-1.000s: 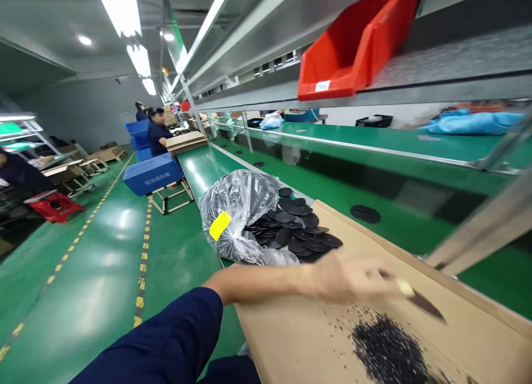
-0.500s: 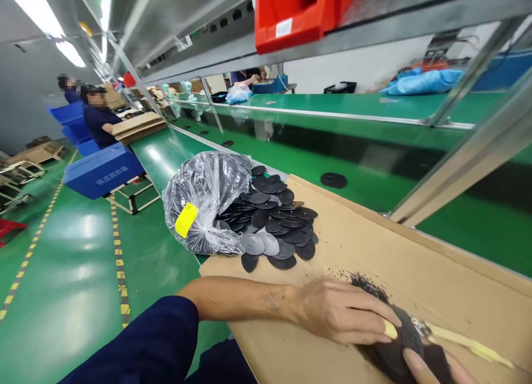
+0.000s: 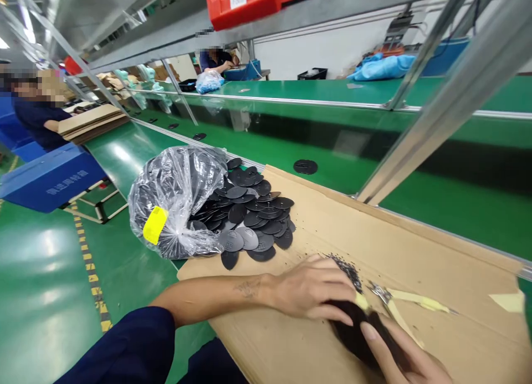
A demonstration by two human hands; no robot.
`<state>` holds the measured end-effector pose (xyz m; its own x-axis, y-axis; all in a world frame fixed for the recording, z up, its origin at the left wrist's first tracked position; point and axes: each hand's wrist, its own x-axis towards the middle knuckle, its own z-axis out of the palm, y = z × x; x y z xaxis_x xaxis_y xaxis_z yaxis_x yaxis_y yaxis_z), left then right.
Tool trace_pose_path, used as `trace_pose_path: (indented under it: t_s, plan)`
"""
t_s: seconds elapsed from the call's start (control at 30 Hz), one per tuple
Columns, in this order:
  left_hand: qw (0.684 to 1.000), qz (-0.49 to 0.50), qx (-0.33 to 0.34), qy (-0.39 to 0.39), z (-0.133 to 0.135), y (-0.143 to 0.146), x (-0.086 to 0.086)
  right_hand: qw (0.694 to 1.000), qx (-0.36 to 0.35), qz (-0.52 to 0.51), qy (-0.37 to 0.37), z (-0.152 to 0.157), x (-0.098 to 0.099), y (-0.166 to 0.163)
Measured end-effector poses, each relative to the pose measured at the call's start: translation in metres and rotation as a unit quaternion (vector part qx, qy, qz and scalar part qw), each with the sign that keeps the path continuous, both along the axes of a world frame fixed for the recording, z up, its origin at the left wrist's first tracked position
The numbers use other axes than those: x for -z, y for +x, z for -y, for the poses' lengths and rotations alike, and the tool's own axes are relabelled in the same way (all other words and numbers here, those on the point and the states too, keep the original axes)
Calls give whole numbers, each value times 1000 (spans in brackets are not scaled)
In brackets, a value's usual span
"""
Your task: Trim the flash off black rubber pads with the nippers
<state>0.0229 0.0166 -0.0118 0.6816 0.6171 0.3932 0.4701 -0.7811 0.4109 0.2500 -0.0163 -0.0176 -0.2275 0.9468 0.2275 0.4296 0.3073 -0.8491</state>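
Note:
My left hand [image 3: 307,290], a yellow cot on one finger, is closed on a stack of black oval discs [image 3: 353,337] low on the right. From the other side, my right hand [image 3: 397,353] grips the same stack, its thumb along the near face. Motion blurs the stack, and my fingers hide part of it. Just beyond the hands lie nippers [image 3: 386,296] with pale yellow handles, apart from both hands. Small black bits [image 3: 348,270] are scattered beside them. Many loose black oval discs [image 3: 253,218] form a heap further left.
A clear plastic bag [image 3: 178,187] with a yellow label leans against the heap. Cardboard [image 3: 286,339] covers the bench. A metal post [image 3: 415,107] rises at the right, and a red bin [image 3: 249,7] sits on the shelf above. A co-worker [image 3: 33,109] is at the left, near a blue crate [image 3: 50,176].
The view has swung right, so the bench things appear further left. The stack has tilted up between my hands, and more of the nippers now shows.

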Motion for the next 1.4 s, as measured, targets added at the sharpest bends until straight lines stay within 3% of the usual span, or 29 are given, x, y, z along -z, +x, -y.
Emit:
trace_pose_path:
  t_s: [0.1, 0.2, 0.37, 0.53, 0.7, 0.9, 1.1, 1.4]
  plan:
    - [993, 115, -14, -33, 8, 1, -2, 996, -24, -35, -80, 7, -6, -3]
    - [974, 194, -71, -96, 17, 1, -4, 986, -24, -98, -131, 13, -13, -5]
    - [929, 234, -139, -251, 27, 2, -7, 973, -21, -158, -165, 18, -16, -8]
    - [884, 314, -173, -299, 34, 8, -9, 966, -57, -175, -182, 25, -17, -12]
    - [894, 313, -153, -282, 37, 10, -6, 963, -64, -165, -202, 27, -17, -13]
    - [889, 337, -150, -272, 36, 13, -3, 978, -54, -122, -159, 26, -19, -12]
    - [913, 335, -118, -204, 27, 11, -2, 993, -6, -49, -106, 14, -4, -3]
    - [940, 269, -137, -156, 23, 8, 3, 982, -29, -93, -164, 13, -1, -8]
